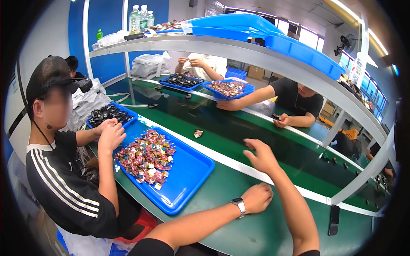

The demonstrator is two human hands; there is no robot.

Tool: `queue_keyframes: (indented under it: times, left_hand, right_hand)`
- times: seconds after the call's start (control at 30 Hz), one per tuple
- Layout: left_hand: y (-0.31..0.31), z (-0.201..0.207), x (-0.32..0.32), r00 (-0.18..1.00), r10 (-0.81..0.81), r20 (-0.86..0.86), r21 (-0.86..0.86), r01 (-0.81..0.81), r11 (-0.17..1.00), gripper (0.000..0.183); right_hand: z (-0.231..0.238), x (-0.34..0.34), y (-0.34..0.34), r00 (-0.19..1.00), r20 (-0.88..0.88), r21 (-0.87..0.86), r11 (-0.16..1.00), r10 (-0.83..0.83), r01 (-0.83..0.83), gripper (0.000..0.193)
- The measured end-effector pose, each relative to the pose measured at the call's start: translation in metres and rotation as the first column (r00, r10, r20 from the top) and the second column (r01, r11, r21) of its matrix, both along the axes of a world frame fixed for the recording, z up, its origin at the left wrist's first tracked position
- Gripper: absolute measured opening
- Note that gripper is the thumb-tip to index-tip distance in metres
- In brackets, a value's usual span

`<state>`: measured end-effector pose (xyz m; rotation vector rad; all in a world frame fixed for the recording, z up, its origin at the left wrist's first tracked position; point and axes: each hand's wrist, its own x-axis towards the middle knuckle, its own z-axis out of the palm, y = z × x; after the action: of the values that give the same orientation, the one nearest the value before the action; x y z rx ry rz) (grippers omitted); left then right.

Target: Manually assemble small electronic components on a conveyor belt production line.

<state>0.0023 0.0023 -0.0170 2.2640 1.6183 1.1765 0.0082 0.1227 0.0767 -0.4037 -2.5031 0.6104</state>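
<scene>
My left hand (257,198), with a silver watch (239,206) on its wrist, rests loosely closed on the green tabletop (252,230); I see nothing in it. Beyond it, my right hand (261,157) reaches over the white edge strip towards the green conveyor belt (222,121), fingers apart and holding nothing. On the belt, ahead and to the left of my right hand, lies a small yellow, white and reddish piece (198,133). Left of my hands stands a blue tray (192,181), its left part heaped with small reddish and white pieces (147,157).
A co-worker (64,183) on the left holds both hands together beside a tray of black parts (110,114). Across the belt, people handle small parts near more blue trays (245,88). A metal shelf (222,42) spans overhead. A black phone (334,219) lies at right.
</scene>
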Motion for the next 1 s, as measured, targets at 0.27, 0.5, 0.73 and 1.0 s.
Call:
queue_keyframes:
  times: [0.27,0.5,0.73,1.0]
  left_hand:
    - [0.005,-0.028,0.000,0.897,-0.222,0.382,0.083,0.206,0.975,0.032]
    - [0.030,-0.081,0.011,0.746,-0.229,0.625,-0.068,0.344,0.936,0.042]
    - [0.010,-0.052,0.005,0.970,-0.111,0.214,-0.089,0.133,0.987,0.043]
    - [0.009,0.008,0.001,0.994,-0.050,0.093,-0.334,0.078,0.939,0.027]
  right_hand:
    - [-0.045,-0.199,0.037,0.987,0.157,-0.058,0.998,0.035,-0.026,0.040]
    - [-0.056,-0.254,0.032,0.954,0.236,-0.351,0.932,0.187,-0.096,0.035]
    - [-0.055,-0.234,0.044,0.949,0.287,-0.211,0.975,0.134,-0.074,0.025]
    - [-0.025,-0.122,0.072,0.992,0.124,-0.693,0.718,0.026,0.068,0.027]
